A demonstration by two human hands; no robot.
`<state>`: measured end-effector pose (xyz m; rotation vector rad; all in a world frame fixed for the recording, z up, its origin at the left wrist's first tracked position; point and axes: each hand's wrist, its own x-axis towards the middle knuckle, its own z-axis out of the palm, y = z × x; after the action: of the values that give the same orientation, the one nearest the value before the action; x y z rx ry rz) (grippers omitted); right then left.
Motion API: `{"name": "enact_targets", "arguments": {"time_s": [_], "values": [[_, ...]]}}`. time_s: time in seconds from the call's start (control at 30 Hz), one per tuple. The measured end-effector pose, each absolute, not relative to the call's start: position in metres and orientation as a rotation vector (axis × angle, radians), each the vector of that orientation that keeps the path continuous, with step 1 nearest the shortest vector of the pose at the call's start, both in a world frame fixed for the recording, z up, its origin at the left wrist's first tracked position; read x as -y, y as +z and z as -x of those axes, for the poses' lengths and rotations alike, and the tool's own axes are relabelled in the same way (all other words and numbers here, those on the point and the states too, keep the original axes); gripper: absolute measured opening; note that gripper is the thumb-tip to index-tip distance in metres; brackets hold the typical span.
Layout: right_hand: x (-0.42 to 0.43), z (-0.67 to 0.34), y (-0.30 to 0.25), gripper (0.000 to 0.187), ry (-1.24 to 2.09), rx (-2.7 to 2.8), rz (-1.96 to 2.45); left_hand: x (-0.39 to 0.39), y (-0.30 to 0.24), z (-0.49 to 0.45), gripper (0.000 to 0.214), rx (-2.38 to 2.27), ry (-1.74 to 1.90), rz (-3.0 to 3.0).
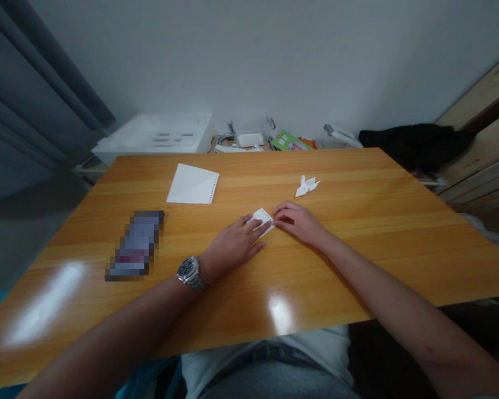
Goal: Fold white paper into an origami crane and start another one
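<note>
A small folded piece of white paper [263,214] with punched holes along one edge lies on the wooden table [299,271]. My left hand [235,244] rests over it, fingers spread and pressing it down; a metal watch [188,269] is on that wrist. At the paper's right corner is my right hand [297,221], its thumb and fingertips pinched together on that corner. Beyond the right hand stands a folded white paper bird [306,185]. A flat white sheet [193,184] with a perforated edge lies farther left.
A phone-like device [135,244], its screen blurred out, lies left of my left hand. Behind the table are a white plastic bin [158,130], a green booklet [290,141] and other clutter. Dark cloth [416,144] lies at the back right.
</note>
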<state>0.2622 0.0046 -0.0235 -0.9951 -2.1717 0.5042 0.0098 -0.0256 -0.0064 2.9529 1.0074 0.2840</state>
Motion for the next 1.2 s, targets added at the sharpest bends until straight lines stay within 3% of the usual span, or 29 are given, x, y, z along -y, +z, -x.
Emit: {"name": "enact_targets", "arguments": {"time_s": [0.33, 0.67, 1.03, 1.2], "values": [[-0.005, -0.262, -0.025, 0.009, 0.558, 2.143, 1.049, 0.030, -0.003, -0.016, 0.050, -1.076, 0.275, -2.955], [-0.004, -0.260, -0.032, 0.017, 0.241, 2.182, 1.328, 0.033, -0.007, -0.018, 0.054, -1.093, 0.296, -2.946], [-0.008, -0.265, -0.037, 0.012, 0.303, 2.211, 1.340, 0.034, -0.006, -0.007, 0.054, -1.045, 0.273, -2.939], [-0.007, -0.263, -0.035, 0.011, 0.317, 2.197, 1.353, 0.032, -0.007, 0.007, 0.061, -1.263, 0.303, -2.877]]}}
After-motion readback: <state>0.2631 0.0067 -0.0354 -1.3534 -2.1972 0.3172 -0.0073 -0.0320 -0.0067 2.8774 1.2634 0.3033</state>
